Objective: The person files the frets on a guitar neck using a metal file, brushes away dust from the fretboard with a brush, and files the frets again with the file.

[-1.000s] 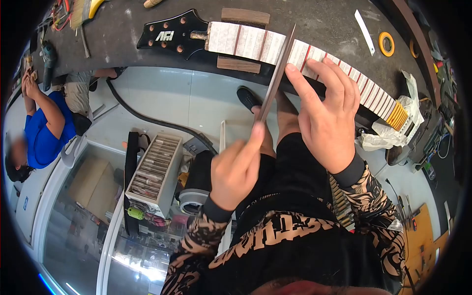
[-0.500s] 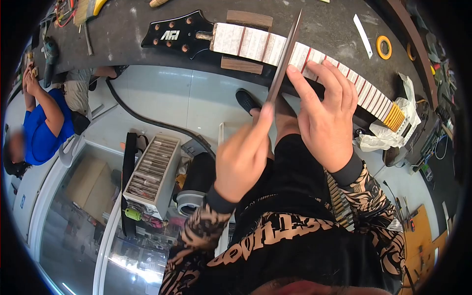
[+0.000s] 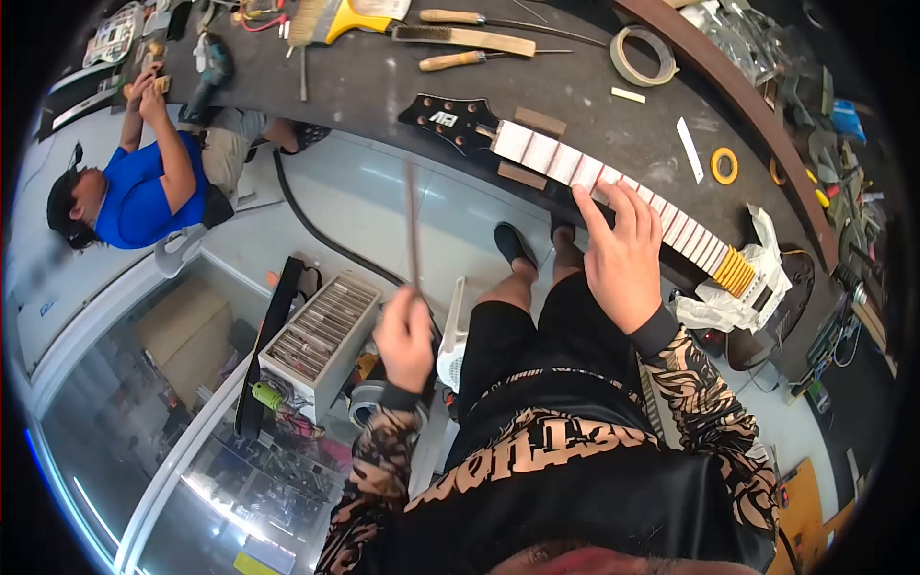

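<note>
My left hand (image 3: 404,340), blurred by motion, is closed around the end of a long, slim file (image 3: 413,220). The file points up and away, off the bench and apart from the guitar. Across the bench edge lies a guitar neck (image 3: 556,161), its fretboard covered in pale strips between reddish cross lines. Its black headstock (image 3: 446,123) is at the left end. Yellow tape (image 3: 736,273) covers the last frets near the wrapped body. My right hand (image 3: 623,254) rests with fingers stretched out on the middle of the fretboard.
Wooden blocks (image 3: 522,174) flank the neck. On the bench (image 3: 364,105) lie a wide brush (image 3: 359,17), a wooden-handled brush (image 3: 470,40), tape rolls (image 3: 644,57) and a white strip (image 3: 689,150). Another person (image 3: 144,196) sits at left. A box of slim packets (image 3: 321,331) stands below.
My left hand has swung the file off the fretboard, down and left, clear of the neck. My right hand stays on the fretboard. The view has shifted and shows more of the bench.
</note>
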The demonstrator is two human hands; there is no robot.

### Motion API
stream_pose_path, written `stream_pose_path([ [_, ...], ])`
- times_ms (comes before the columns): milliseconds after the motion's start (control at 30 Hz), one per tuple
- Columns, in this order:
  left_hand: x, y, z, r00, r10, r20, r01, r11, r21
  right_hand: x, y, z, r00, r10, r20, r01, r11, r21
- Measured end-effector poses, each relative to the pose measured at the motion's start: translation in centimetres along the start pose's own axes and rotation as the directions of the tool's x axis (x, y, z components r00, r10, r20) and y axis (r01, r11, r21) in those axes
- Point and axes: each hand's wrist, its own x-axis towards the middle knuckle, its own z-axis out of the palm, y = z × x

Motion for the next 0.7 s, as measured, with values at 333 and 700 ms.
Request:
stream_pose_path([
  [333, 28.2, -6.6, -0.1, 0.975, 0.183, -0.126, -0.165, 0.976, 0.141, -0.3, -0.5, 0.6, 0.997, 0.072, 0.002, -0.072, 0.997, -0.027],
  [700, 35.6, 5.7, 4.4, 0.587, 0.808, 0.048, -0.756, 0.526, 0.390, -0.9, -0.8, 3.3, 0.982, 0.143, -0.120, -0.149, 0.988, -0.039],
])
